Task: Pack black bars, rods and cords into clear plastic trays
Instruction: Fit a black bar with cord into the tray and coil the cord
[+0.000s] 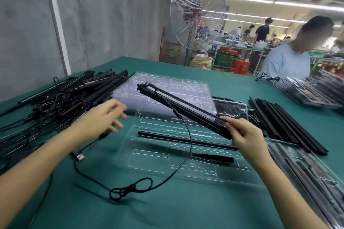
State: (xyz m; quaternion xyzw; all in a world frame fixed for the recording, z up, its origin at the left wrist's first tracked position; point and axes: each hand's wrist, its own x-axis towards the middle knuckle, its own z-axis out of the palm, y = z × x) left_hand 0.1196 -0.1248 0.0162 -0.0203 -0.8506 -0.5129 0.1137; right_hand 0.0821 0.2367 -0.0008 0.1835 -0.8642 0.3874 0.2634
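Green cloth table point(232, 87), grey wall point(102, 15), fan point(197, 9)

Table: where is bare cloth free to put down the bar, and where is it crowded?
Free: the near cloth between the knotted cord and the packed trays; also the far cloth between the empty tray stack and the rods. Crowded: the left pile and the open tray in the middle.
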